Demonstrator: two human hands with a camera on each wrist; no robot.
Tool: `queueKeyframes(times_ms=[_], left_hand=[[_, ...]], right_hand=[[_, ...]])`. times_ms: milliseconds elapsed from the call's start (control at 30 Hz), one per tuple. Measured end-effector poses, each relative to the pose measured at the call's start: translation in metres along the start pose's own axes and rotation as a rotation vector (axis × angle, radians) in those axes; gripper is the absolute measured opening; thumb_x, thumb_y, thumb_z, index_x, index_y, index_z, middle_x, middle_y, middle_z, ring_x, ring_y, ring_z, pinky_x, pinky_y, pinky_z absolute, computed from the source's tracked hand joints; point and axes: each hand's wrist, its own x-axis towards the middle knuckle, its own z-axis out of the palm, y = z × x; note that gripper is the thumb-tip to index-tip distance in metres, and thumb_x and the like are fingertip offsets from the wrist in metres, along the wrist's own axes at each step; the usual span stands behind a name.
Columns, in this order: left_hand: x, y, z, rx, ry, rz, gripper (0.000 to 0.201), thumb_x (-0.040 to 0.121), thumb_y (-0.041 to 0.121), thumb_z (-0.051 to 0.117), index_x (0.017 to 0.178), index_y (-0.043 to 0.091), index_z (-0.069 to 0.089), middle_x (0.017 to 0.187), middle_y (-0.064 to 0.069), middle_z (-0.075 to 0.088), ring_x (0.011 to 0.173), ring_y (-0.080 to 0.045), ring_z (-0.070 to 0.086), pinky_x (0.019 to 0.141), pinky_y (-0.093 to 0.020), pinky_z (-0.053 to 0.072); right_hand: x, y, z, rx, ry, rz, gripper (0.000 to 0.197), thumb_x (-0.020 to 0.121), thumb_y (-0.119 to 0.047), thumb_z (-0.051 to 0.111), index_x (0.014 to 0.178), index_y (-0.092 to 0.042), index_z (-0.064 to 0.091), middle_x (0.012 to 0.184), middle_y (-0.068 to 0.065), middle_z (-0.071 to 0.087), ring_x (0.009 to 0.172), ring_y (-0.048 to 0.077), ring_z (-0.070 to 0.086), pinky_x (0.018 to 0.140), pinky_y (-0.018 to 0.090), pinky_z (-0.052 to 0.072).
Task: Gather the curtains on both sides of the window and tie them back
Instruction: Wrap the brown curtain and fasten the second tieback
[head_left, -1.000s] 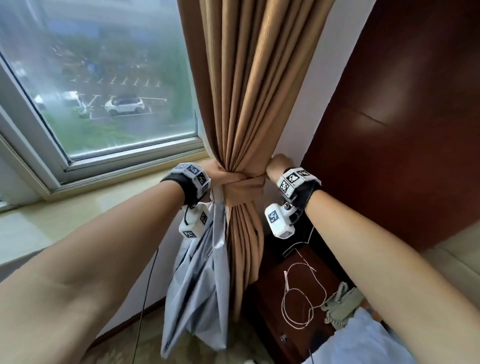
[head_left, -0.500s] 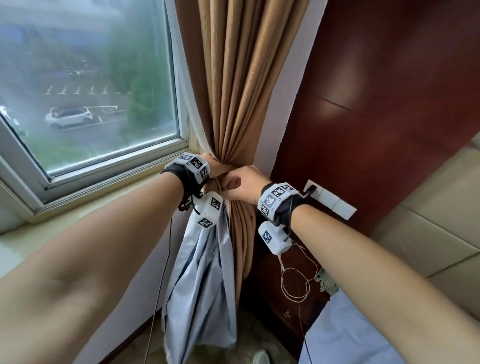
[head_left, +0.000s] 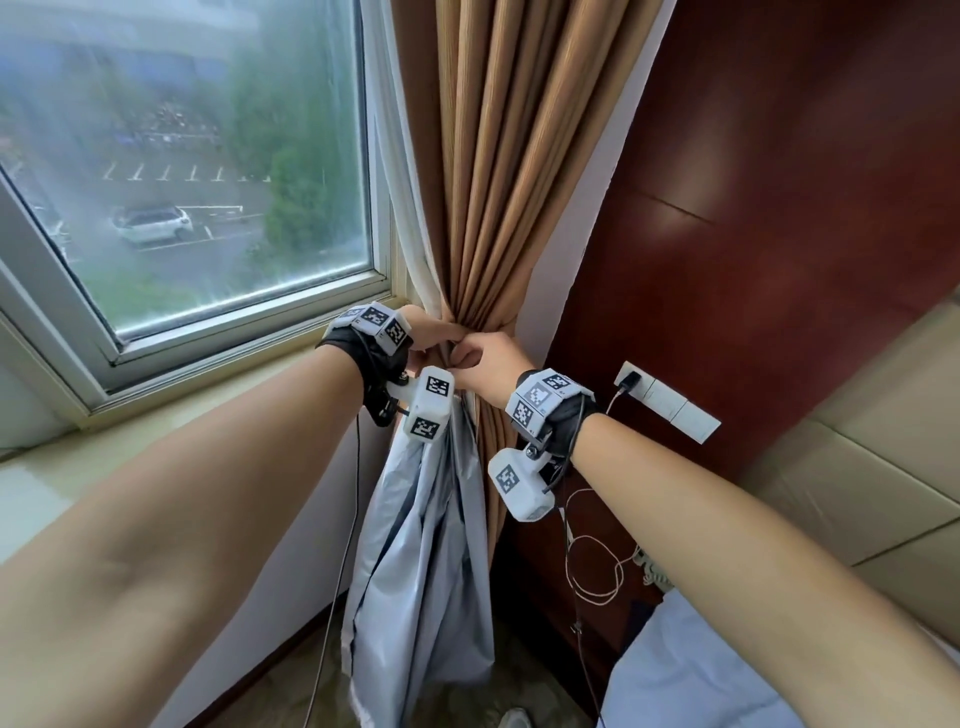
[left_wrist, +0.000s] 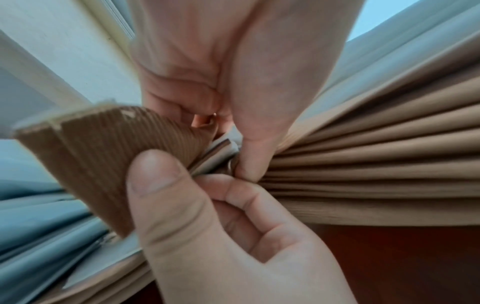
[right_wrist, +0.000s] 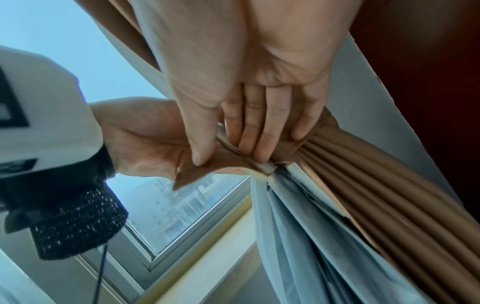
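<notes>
The tan curtain (head_left: 493, 208) with its grey lining (head_left: 421, 545) hangs gathered at the window's right side. Both hands meet at the cinched waist. My left hand (head_left: 426, 332) grips the bunch there, its thumb (left_wrist: 249, 164) pressed into the folds. My right hand (head_left: 488, 358) pinches the ribbed brown tieback band (left_wrist: 98, 156) between thumb (left_wrist: 155, 185) and fingers. In the right wrist view the band's loose end (right_wrist: 189, 172) sticks out below the right thumb, against the left palm (right_wrist: 140, 135). How the band runs round the back of the curtain is hidden.
The window (head_left: 182, 182) and its pale sill (head_left: 182, 415) lie to the left. A dark red wood panel (head_left: 779, 208) carries a wall socket (head_left: 665, 402) on the right. A white cable (head_left: 592, 571) loops below it. A padded headboard (head_left: 857, 467) and pale bedding (head_left: 701, 675) sit at lower right.
My right hand has come from the curtain's right side round to the front and now meets the left hand at the gather. The band across the front is now covered by the hands.
</notes>
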Motion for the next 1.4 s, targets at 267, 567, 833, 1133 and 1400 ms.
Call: queueKeyframes(times_ms=[267, 567, 833, 1133, 1400], left_hand=[[-0.033, 0.016, 0.002, 0.226, 0.117, 0.048, 0.031, 0.080, 0.035, 0.067, 0.088, 0.005, 0.067, 0.067, -0.008, 0.063, 0.056, -0.020, 0.058, 0.056, -0.026, 0.048], [-0.040, 0.023, 0.000, -0.165, -0.038, -0.096, 0.021, 0.080, 0.002, 0.057, 0.099, -0.004, 0.054, 0.073, -0.018, 0.059, 0.051, -0.026, 0.065, 0.050, -0.030, 0.056], [-0.019, 0.010, -0.003, -0.042, -0.021, -0.010, 0.046, 0.058, 0.026, 0.067, 0.093, -0.003, 0.069, 0.095, -0.027, 0.071, 0.083, -0.037, 0.072, 0.089, -0.048, 0.056], [-0.023, 0.006, -0.001, 0.187, 0.104, 0.083, 0.020, 0.088, 0.013, 0.062, 0.096, -0.002, 0.072, 0.092, -0.018, 0.074, 0.086, -0.029, 0.073, 0.083, -0.042, 0.060], [-0.018, -0.001, -0.009, 0.308, 0.151, 0.127, 0.020, 0.089, 0.017, 0.062, 0.096, 0.002, 0.072, 0.090, -0.014, 0.069, 0.083, -0.024, 0.065, 0.078, -0.033, 0.055]], right_hand=[[0.009, 0.020, 0.003, 0.048, 0.035, -0.045, 0.001, 0.069, -0.036, 0.066, 0.069, -0.037, 0.066, 0.076, -0.009, 0.070, 0.083, 0.021, 0.069, 0.084, 0.045, 0.056], [0.002, 0.003, 0.000, -0.064, -0.095, -0.142, 0.026, 0.078, -0.040, 0.072, 0.092, -0.019, 0.075, 0.084, 0.000, 0.075, 0.088, 0.015, 0.066, 0.086, 0.025, 0.050], [0.012, 0.020, -0.003, -0.022, -0.056, -0.179, 0.021, 0.080, -0.026, 0.076, 0.100, -0.024, 0.068, 0.091, -0.005, 0.072, 0.086, 0.013, 0.067, 0.086, 0.030, 0.053], [0.013, 0.024, -0.006, -0.080, -0.079, -0.277, 0.039, 0.089, -0.024, 0.067, 0.122, -0.028, 0.047, 0.094, 0.001, 0.067, 0.080, 0.019, 0.059, 0.083, 0.031, 0.047], [0.009, 0.019, 0.005, -0.386, 0.030, -0.236, 0.048, 0.101, -0.034, 0.037, 0.145, -0.040, 0.020, 0.111, 0.010, 0.070, 0.098, 0.041, 0.062, 0.089, 0.044, 0.049]])
